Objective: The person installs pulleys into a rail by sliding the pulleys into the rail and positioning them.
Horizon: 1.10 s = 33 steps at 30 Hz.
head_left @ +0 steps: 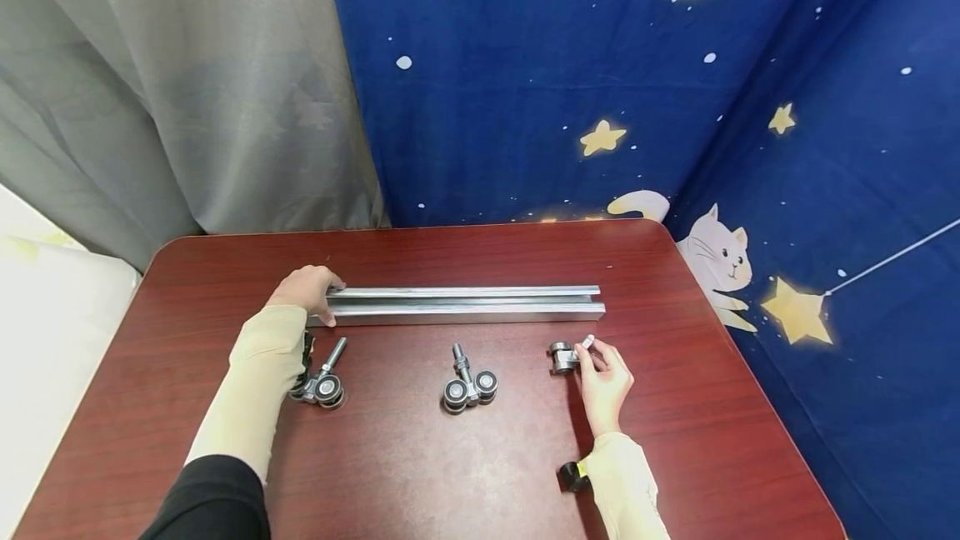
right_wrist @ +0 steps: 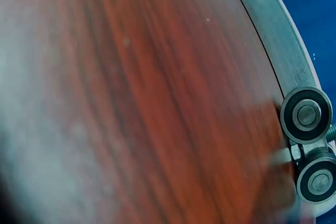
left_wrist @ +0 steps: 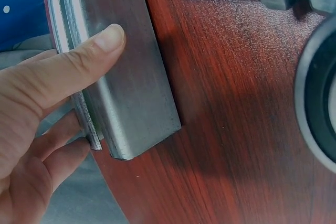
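Observation:
At the far left end of the slotted metal rail [head_left: 465, 317], my left hand [head_left: 303, 290] grips it. In the left wrist view, the thumb [left_wrist: 107, 40] presses the rail's broad side [left_wrist: 134, 77] while fingers curl behind. My right hand [head_left: 606, 386] pinches the bolt of a roller trolley [head_left: 562, 358], just in front of the rail's right end. The right wrist view shows this trolley's wheels [right_wrist: 306, 115] at the right edge; the hand is hidden there. Another roller trolley [head_left: 467, 386] stands at the middle, bolt upward. A third roller trolley [head_left: 327, 386] lies beside my left forearm, partly covered by it.
The red-brown wooden table [head_left: 517, 457] has rounded back corners. A grey curtain [head_left: 247, 90] and a blue star-patterned curtain [head_left: 510, 107] hang behind it. Something white [head_left: 52, 315] lies beyond the table's left edge. A black wrist camera [head_left: 573, 476] sits by the right sleeve.

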{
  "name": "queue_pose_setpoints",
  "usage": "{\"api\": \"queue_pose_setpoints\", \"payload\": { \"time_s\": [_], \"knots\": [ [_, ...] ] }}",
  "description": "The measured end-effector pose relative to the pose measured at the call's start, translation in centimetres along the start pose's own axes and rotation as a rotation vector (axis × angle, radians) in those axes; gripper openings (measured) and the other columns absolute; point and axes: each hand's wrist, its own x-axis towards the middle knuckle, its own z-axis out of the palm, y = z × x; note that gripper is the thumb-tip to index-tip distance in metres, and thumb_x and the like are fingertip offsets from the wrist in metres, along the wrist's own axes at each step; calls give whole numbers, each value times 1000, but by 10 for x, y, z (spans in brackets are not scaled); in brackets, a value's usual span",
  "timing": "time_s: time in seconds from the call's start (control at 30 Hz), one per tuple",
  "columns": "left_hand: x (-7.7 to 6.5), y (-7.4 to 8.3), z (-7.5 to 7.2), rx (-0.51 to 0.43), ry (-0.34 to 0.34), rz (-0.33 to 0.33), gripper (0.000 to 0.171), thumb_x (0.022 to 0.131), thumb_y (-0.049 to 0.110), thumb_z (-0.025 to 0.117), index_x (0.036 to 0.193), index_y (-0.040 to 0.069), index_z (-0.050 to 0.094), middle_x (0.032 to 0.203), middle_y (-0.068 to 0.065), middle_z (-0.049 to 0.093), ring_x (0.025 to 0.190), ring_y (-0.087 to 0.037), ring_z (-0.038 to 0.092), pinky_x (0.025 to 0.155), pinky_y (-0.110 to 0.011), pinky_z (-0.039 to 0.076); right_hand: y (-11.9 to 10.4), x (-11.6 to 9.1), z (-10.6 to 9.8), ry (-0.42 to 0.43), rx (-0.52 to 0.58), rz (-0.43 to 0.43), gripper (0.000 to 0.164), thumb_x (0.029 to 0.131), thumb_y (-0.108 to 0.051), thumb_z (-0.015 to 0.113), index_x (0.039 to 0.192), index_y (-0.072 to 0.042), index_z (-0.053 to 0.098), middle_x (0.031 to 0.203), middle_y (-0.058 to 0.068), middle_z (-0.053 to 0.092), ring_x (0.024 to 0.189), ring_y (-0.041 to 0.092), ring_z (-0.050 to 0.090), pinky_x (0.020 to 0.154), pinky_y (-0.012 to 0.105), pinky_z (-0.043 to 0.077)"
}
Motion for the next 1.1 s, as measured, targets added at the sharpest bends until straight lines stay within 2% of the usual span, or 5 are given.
{"api": "queue_pose_setpoints", "payload": {
  "time_s": [0.13, 0.2, 0.33, 0.47, 1.1],
  "knots": [
    [-3, 2, -1, -16, -4, -9, 64, 53, 13, 86, 111, -1, 63, 110, -21, 61, 101, -40, 54, 82, -50, 44, -1, -1, 2, 14, 36, 30, 14, 74, 3, 70, 86, 9, 67, 77, 20, 64, 64, -2, 60, 55, 11, 47],
    [-4, 2, -1, -18, 1, -7, 64, 52, 13, 86, 110, -1, 64, 110, -22, 61, 101, -40, 54, 82, -50, 44, 0, 0, 3, 16, 54, 15, 14, 74, 3, 70, 86, 10, 67, 76, 20, 63, 64, 0, 61, 57, 11, 48],
    [-4, 1, -2, -16, 16, 1, 63, 51, 12, 86, 109, -1, 64, 109, -22, 61, 101, -40, 54, 82, -50, 44, -19, 2, 2, 15, 63, -14, 14, 72, 10, 68, 85, 15, 65, 76, 25, 62, 65, 6, 63, 61, 12, 49],
    [-3, 1, -2, -16, 19, -2, 63, 52, 13, 86, 110, -1, 64, 110, -22, 61, 101, -41, 54, 83, -51, 44, -28, 3, 2, 30, 29, -6, 13, 72, 10, 67, 84, 14, 65, 76, 25, 63, 66, 4, 62, 63, 12, 49],
    [-3, -1, 2, -31, 22, -41, 65, 51, 14, 86, 112, 2, 64, 113, -22, 60, 103, -40, 53, 81, -53, 43, -32, 10, 0, 42, 23, -57, 12, 71, 15, 65, 83, 17, 63, 74, 27, 62, 65, 4, 60, 62, 10, 48]
  ]
}}
